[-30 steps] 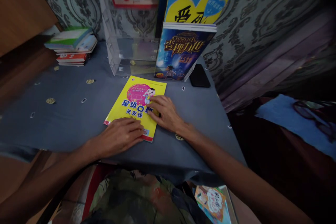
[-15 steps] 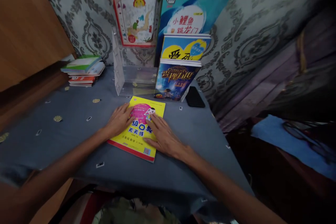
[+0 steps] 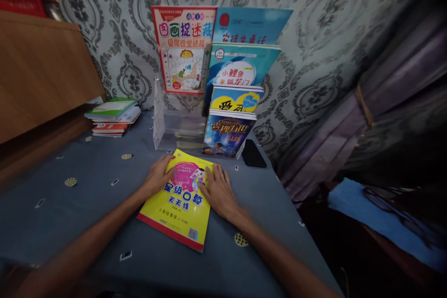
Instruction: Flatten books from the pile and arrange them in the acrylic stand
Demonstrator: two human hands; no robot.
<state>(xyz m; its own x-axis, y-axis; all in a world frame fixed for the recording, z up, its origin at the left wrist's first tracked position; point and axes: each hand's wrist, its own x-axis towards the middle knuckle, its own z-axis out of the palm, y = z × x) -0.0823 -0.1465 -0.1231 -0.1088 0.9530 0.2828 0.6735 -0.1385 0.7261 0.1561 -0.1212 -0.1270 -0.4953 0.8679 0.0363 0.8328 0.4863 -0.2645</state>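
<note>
A yellow workbook (image 3: 174, 219) with a red bottom strip and a pink circle on its cover is on the cloth-covered table, tilted a little in front of me. My left hand (image 3: 158, 178) grips its upper left edge, with the thumb over the cover and the fingertips partly hidden at the edge. On the opposite side, my right hand (image 3: 221, 193) holds the right edge, thumb and index finger on the cover. Just beyond the workbook stands a clear tiered book rack (image 3: 159, 123), with a dark blue book (image 3: 228, 135) in its lowest right slot.
Higher on the rack are a yellow-and-blue book (image 3: 232, 100), teal books (image 3: 244, 58) and a red-bordered book (image 3: 185, 51). A black phone (image 3: 253, 152) lies right of the rack. Stacked books (image 3: 113, 116) sit at the back left beside a wooden cabinet (image 3: 45, 74).
My view has tilted up, showing more of the rack and wall. My right hand has shifted off the middle of the cover to its right edge, and more of the title shows.
</note>
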